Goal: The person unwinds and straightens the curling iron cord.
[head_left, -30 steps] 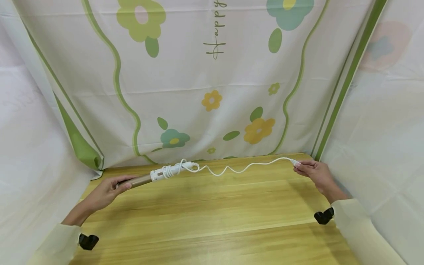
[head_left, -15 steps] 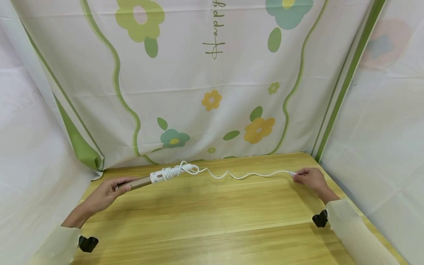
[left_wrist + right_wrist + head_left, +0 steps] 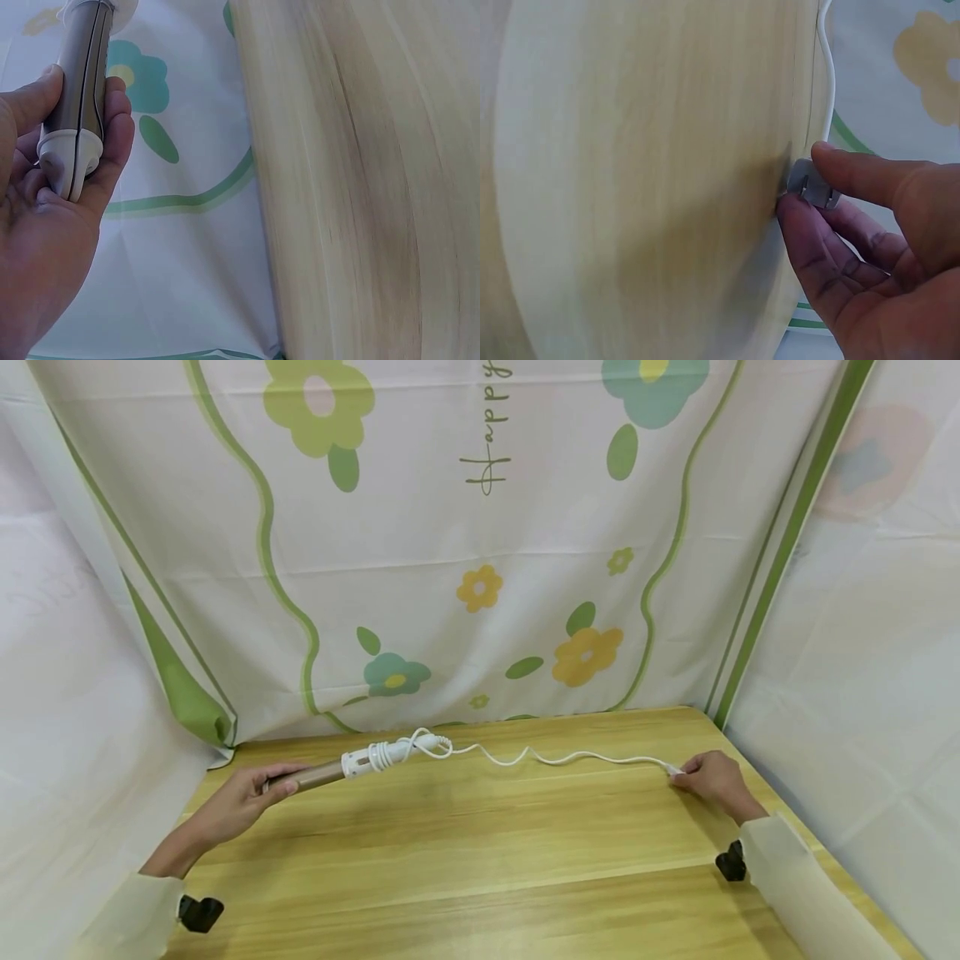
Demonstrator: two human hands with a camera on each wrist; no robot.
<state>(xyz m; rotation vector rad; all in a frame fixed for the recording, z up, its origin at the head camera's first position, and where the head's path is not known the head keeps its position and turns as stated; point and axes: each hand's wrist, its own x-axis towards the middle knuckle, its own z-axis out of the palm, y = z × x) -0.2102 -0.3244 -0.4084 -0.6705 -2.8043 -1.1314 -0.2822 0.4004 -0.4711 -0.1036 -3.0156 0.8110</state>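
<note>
A slim hair straightener point(image 3: 322, 774) with a brown rounded barrel and a white handle lies across my left hand point(image 3: 234, 797), which grips it by the barrel end. In the left wrist view its white tip point(image 3: 67, 161) and the slit along the barrel show between thumb and fingers. White cord point(image 3: 555, 762) is wound round the handle, then runs in waves to the right. At its far end my right hand point(image 3: 711, 778) pinches the two-pin plug point(image 3: 810, 184) between thumb and fingertips, low over the tabletop, pins facing the wrist camera.
The wooden table point(image 3: 480, 852) spreads under both hands. A white cloth point(image 3: 420, 543) printed with flowers hangs behind its back edge, and plain-looking cloth sides point(image 3: 892, 677) rise at left and right.
My right hand has come down and slightly toward me with the plug, and the cord sags lower over the table. The left hand and the hair straightener have hardly moved.
</note>
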